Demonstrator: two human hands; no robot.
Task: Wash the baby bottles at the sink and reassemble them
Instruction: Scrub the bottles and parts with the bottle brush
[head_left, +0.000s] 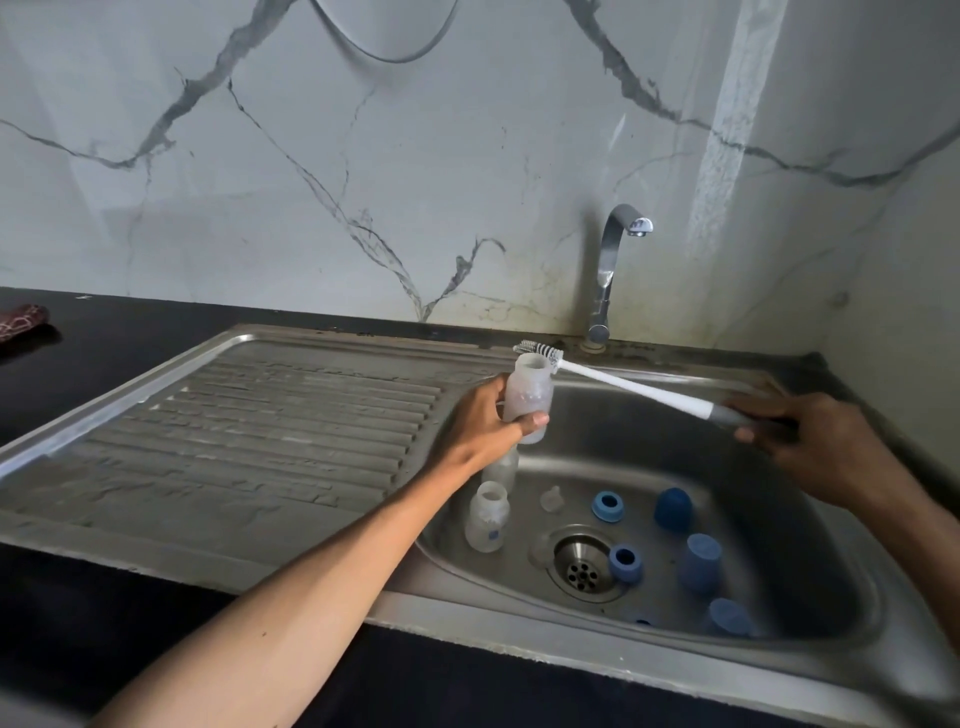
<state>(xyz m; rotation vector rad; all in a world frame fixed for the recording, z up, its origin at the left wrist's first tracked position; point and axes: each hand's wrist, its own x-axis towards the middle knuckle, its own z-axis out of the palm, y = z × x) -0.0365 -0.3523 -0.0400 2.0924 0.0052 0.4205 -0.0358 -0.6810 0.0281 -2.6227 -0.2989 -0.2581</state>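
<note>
From my remote seat I saw the left hand (483, 423) reaching in from the lower left, arm stretched over the steel draining board (249, 441), its fingers and thumb curled round a small clear plastic baby bottle (529, 397) held upright above the left edge of the stainless steel sink basin (810, 499). The right hand (818, 441) came in from the right, fingers wrapped round the grey grip of a long white-handled bottle brush (618, 383), whose bristle head lay just beside the bottle's open mouth. I could read no writing; a second clear bottle (487, 517) standing in the basin carried a small blue mark too blurred to make out. A third clear bottle (501, 467) stood partly hidden behind the left wrist. Around the round drain (583, 564) lay a clear teat (551, 500), two blue screw rings (608, 506) and several blue caps (673, 509). The curved chrome tap (610, 270) rose behind, against a veined marble wall (363, 182).
</note>
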